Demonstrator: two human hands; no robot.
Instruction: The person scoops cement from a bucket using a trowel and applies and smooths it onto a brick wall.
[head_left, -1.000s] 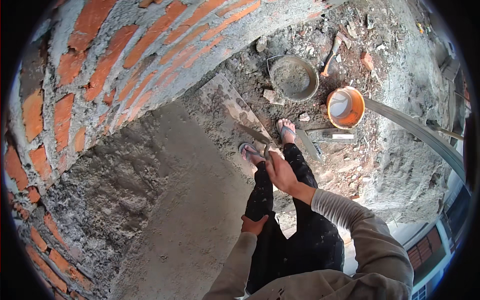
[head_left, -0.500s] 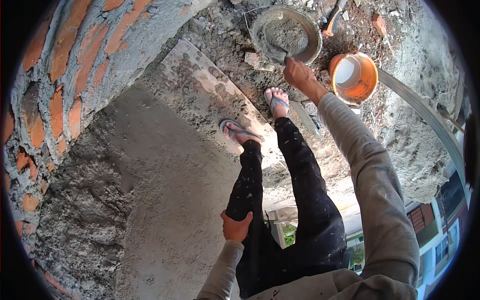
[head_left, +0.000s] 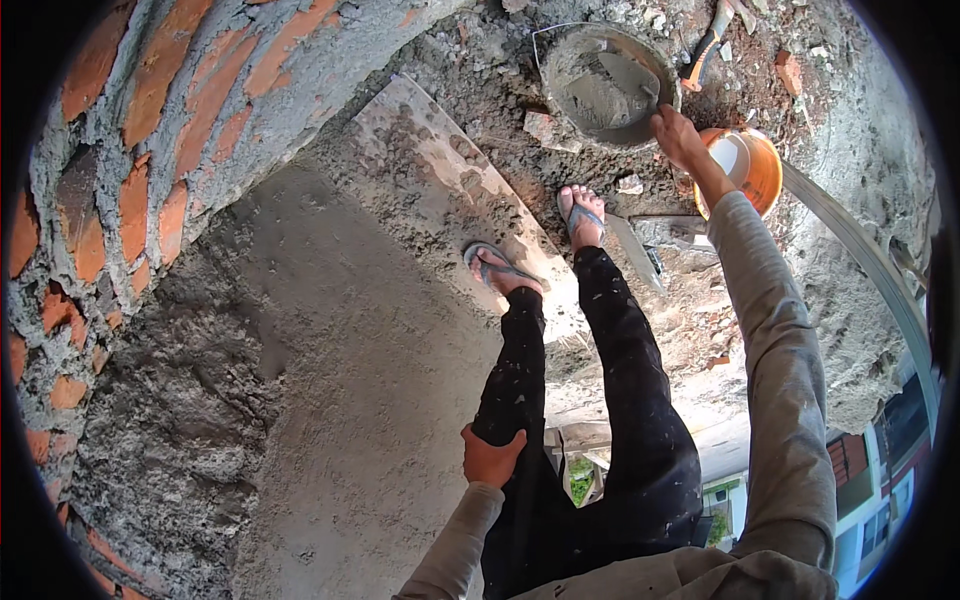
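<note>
My right hand (head_left: 680,138) is closed on the handle of a trowel, whose grey blade (head_left: 622,85) is down in a metal bucket of mortar (head_left: 585,100). An orange bucket (head_left: 767,175) with a white inside is just below that hand, partly hidden by my forearm. My left hand (head_left: 490,455) grips my left leg (head_left: 515,380), wrapped round it near the knee. My sandalled feet (head_left: 582,215) are by a mortar-spattered board (head_left: 430,145), the left foot on it.
A brick wall (head_left: 140,205) runs along the left, beside smoothed mortar (head_left: 360,350) and rougher surface (head_left: 165,460). At the upper right lie an orange-handled tool (head_left: 700,55), brick pieces (head_left: 788,72) and rubble. A long strip (head_left: 850,225) leans at the right, with a drop beyond my legs.
My right hand has moved up and right from over my legs into the metal bucket with the trowel. My left hand stays on my leg. The view has shifted.
</note>
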